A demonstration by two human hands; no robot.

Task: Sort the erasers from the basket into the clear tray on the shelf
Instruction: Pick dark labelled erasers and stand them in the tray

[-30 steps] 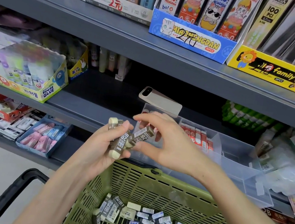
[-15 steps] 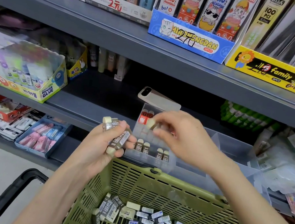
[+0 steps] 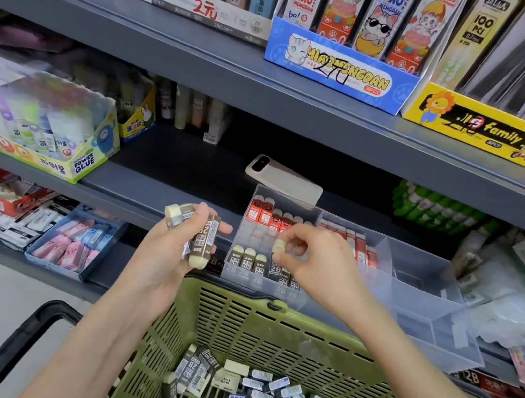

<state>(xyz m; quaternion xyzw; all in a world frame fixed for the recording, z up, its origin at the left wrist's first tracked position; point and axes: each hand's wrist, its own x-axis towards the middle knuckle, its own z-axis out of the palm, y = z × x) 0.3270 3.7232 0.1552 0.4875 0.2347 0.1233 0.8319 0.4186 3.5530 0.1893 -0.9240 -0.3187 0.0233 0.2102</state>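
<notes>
A green plastic basket point(image 3: 266, 335) sits low in the middle with several sleeved erasers point(image 3: 256, 395) loose in its bottom. On the shelf behind it stands the clear tray point(image 3: 418, 294) with rows of red-sleeved and brown-sleeved erasers in its left compartment. My left hand point(image 3: 176, 247) grips a bunch of brown-sleeved erasers point(image 3: 203, 241) just left of the tray. My right hand point(image 3: 309, 262) is over the tray's left compartment, pinching one eraser point(image 3: 279, 248) by its cream top, upright in the front row.
A phone point(image 3: 283, 178) lies on the shelf behind the tray. A glue box point(image 3: 52, 136) stands at left, a blue box of pink erasers point(image 3: 73, 243) on the lower shelf. Green sticks point(image 3: 433, 206) and packets crowd the right. The upper shelf point(image 3: 207, 61) overhangs.
My right hand took one eraser from the bunch in my left hand, carried it right and lowered it into the tray's front row. My left hand stayed in place.
</notes>
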